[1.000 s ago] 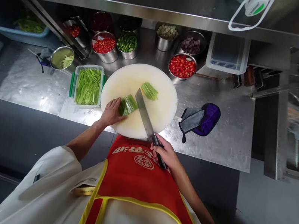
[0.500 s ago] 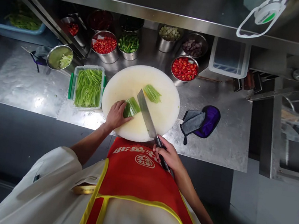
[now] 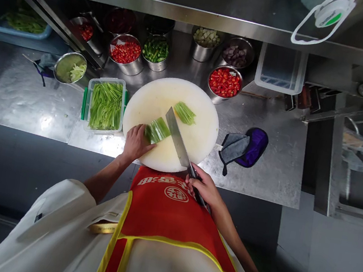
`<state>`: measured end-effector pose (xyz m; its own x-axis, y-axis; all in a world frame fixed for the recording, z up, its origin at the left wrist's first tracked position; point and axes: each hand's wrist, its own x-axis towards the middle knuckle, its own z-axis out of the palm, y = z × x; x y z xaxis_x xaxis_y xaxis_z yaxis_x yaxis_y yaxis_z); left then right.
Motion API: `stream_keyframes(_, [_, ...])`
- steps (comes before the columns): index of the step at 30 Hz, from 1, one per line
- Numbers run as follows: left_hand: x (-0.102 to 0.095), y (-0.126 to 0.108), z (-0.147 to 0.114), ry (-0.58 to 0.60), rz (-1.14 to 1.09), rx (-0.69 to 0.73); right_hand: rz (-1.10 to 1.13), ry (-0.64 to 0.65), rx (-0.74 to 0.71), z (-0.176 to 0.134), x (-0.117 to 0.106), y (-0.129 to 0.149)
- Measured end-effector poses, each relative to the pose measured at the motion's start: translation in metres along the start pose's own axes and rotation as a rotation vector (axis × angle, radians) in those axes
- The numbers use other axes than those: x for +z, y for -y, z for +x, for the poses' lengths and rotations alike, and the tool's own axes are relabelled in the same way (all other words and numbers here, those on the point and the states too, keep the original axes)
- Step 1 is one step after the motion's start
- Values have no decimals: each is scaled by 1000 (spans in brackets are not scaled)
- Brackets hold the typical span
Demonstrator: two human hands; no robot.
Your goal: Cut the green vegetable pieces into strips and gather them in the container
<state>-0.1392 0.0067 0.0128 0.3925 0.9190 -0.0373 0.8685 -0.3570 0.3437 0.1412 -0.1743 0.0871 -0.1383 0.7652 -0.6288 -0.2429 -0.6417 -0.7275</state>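
On the round white cutting board (image 3: 181,156) lies a bundle of flat green vegetable stalks (image 3: 158,130), with my left hand (image 3: 136,141) closed around its left end, fingers bent and thumb at the near side. My right hand (image 3: 204,185) grips the black handle of a kitchen knife (image 3: 178,139). The blade points up and to the left across the board, close to the stalks' right end. Beyond the blade rests a small pile of cut green strips (image 3: 185,113), apart from both hands.
Left of the board stands a clear container of green strips (image 3: 106,105). Behind are metal pots of chopped red chillies (image 3: 224,82), chopped green peppers (image 3: 156,49) and diced vegetables (image 3: 206,38). A grey and purple cloth (image 3: 252,147) lies right. A steel shelf (image 3: 187,13) overhangs the back.
My left hand has shifted slightly left along the stalks, leaving more of them uncovered. The knife and my right hand stay nearly where they were.
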Motion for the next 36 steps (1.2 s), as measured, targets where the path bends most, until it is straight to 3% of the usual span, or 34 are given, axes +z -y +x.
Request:
stream_keyframes(8, [-4,2,-1,44,-57,50,7,-14,21,1,-2,3])
stream_keyframes(28, [-7,-5,4,59,-55,13,-4,-6,31,3,-4,7])
stream_keyframes(36, [-9,-3,3,75,-51,41,-125,3,15,1,-3,12])
